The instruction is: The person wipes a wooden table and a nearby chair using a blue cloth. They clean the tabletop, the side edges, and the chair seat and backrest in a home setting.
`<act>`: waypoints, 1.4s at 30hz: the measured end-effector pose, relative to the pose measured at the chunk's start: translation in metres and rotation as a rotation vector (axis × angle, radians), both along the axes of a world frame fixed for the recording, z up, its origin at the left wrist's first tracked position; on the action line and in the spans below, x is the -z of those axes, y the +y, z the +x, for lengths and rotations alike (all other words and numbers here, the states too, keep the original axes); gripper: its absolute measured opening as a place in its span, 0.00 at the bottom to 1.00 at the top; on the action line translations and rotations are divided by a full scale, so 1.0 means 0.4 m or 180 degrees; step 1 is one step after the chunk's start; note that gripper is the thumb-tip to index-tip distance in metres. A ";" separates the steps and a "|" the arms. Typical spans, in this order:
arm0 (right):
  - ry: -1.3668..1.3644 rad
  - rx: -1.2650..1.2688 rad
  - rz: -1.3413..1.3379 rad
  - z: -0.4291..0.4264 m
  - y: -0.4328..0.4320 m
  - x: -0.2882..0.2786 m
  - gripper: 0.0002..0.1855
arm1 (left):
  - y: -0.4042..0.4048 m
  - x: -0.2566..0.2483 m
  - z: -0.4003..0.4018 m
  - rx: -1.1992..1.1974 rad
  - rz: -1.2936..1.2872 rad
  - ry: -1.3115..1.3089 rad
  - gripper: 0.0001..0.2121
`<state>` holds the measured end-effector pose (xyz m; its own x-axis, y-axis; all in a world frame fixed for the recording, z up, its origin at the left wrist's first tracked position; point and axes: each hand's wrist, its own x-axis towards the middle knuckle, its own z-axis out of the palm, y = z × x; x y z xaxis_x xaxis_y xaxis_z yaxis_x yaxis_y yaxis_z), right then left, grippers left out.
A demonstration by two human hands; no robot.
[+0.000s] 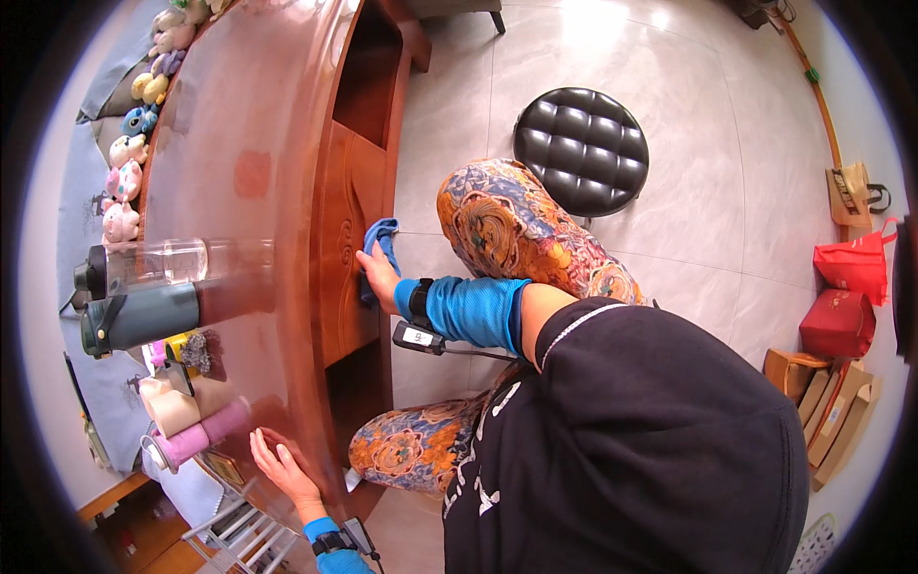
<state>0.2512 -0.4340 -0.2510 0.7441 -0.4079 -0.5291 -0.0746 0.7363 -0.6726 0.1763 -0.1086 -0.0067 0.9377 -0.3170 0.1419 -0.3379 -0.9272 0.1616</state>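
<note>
My right hand [381, 278] holds a crumpled blue cloth [381, 233] against the carved front panel [349, 237] of a reddish-brown wooden cabinet. Part of the cloth is hidden behind the hand. My left hand [281, 468] rests with extended fingers near the front edge of the glossy cabinet top [237, 129], holding nothing. Just beyond its fingertips stand a pink tumbler [188, 443] and a cream-coloured roll [168, 403]. Farther along are a dark green-grey flask [154, 318] and a clear bottle [161, 262] with a black lid.
Several plush toys [125, 179] line the far side of the cabinet top. A round black tufted stool [582, 151] stands on the tiled floor [688, 179] by my right knee. A metal rack [247, 531] is beside my left arm. Bags [838, 323] and cardboard [835, 416] lie behind me.
</note>
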 end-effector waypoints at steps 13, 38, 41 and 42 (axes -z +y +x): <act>-0.0246 -0.0244 0.0511 0.030 -0.111 -0.023 0.42 | -0.043 -0.065 -0.006 -0.0265 0.0890 0.0526 0.24; 0.1083 -0.1762 -0.4579 0.490 -0.729 0.139 0.26 | -0.329 0.047 0.117 0.0140 0.0797 -0.0060 0.39; 0.1214 -0.1797 -0.5675 0.406 -0.683 0.159 0.26 | -0.321 0.047 0.126 0.0202 0.0815 -0.0095 0.39; 0.1153 -0.1748 -0.5819 0.386 -0.673 0.167 0.27 | -0.321 0.050 0.127 0.0242 0.0823 -0.0124 0.39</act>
